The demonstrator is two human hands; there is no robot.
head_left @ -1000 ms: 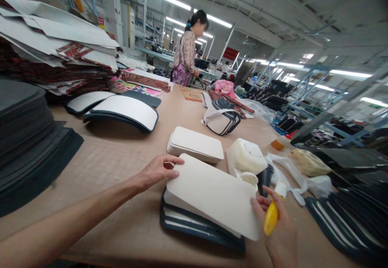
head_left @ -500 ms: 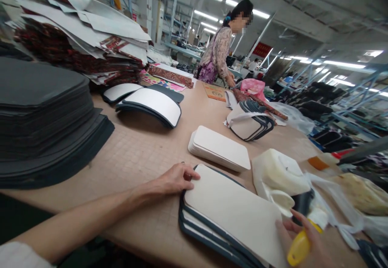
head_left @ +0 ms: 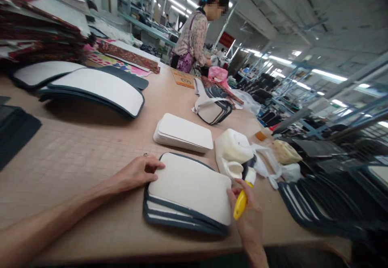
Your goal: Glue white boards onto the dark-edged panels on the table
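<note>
At the near edge of the bench (head_left: 91,159) lies a short stack of panels (head_left: 188,195), each a rounded rectangle with a cream face and a dark blue-grey border; the top one lies flat and the lower ones stick out a little at the near side. The left hand (head_left: 138,171) rests at the stack's far left corner, its grip loose, with the fingertips on the edge of the top panel and nothing closed in it. The right hand (head_left: 247,211) is at the stack's right corner, its grip closed round a yellow-handled tool (head_left: 241,203) with a pale tip that points up and away; the thumb touches the top panel's edge.

Just behind the stack sits a smaller pile of plain cream boards (head_left: 183,134). To the right of it a whitish plastic jug (head_left: 236,146) lies on the bench, with an open white cup (head_left: 235,170) just in front of it; what the cup holds cannot be told. Beside these are crumpled clear bags (head_left: 285,155), one with a yellowish lump inside.

Further off on the left, larger curved panels (head_left: 97,88) of the same cream and dark make arch over the bench, and another bundle (head_left: 214,108) lies near the middle. At the far end a person in a patterned top (head_left: 194,37) stands at the bench.
</note>
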